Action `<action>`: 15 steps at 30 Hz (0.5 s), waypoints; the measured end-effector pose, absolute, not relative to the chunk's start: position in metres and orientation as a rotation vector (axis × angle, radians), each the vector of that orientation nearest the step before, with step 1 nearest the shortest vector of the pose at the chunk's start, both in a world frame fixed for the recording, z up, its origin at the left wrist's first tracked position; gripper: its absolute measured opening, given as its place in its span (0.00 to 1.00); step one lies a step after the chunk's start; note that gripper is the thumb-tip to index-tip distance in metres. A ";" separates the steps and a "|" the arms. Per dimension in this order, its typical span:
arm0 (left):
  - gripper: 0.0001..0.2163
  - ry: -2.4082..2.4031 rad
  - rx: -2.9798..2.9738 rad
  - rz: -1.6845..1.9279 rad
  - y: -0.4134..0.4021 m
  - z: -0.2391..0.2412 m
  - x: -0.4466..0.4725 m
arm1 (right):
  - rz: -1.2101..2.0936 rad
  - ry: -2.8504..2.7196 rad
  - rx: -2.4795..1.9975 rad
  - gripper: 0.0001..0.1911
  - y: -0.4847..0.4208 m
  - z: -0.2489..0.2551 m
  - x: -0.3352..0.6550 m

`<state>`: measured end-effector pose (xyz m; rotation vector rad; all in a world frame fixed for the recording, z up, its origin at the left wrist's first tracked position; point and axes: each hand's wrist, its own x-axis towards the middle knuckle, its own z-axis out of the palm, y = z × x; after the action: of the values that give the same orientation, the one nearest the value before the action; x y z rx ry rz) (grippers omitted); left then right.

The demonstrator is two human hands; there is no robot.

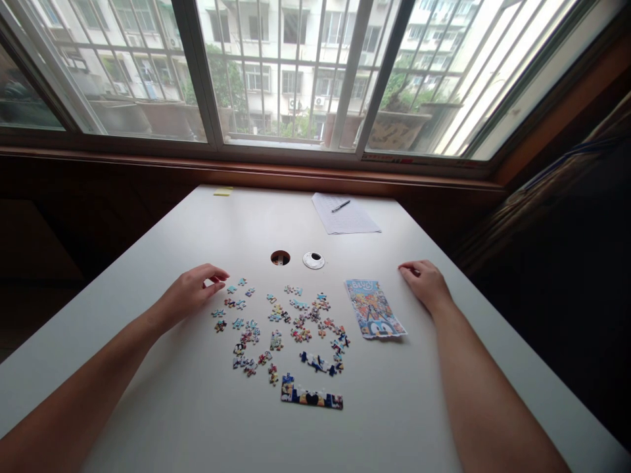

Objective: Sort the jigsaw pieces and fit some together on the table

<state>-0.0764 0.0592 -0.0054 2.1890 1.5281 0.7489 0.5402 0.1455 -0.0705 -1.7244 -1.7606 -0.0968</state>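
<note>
Loose jigsaw puzzle pieces (249, 330) are spread over the middle of the white table. At their left edge rests my left hand (197, 287), its thumb and fingers apart and nothing visible between them. Closest to me, a joined strip of puzzle pieces (312, 398) lies flat, with a dark joined cluster (318, 362) just beyond it. A colourful puzzle picture sheet (373, 307) marked "BLUEY" lies right of the pieces. Just beyond its right side, my right hand (424, 282) rests on the table with fingers curled together and nothing visible in them.
The white table (197, 407) reaches to a barred window (296, 79). Beyond the pieces are a round cable hole (280, 257) and its loose cover (313, 261). Papers (348, 220) with a pen (340, 206) lie farther back; yellow sticky notes (223, 191) sit at the far left edge.
</note>
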 end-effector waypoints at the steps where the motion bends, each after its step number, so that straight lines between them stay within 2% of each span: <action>1: 0.15 1.510 2.219 0.737 0.058 -0.005 -0.078 | -0.095 -1.760 -1.724 0.11 0.146 -0.071 0.540; 7: 0.11 1.257 2.468 0.587 0.046 -0.003 -0.081 | -0.096 -1.751 -1.720 0.11 0.146 -0.072 0.541; 15: 0.07 0.992 2.642 0.563 0.039 -0.005 -0.063 | -0.094 -1.755 -1.723 0.11 0.147 -0.072 0.541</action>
<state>-0.0634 0.0386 -0.0049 2.6425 0.9922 0.5631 0.5414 0.1466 -0.0724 -1.7232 -1.7550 -0.0942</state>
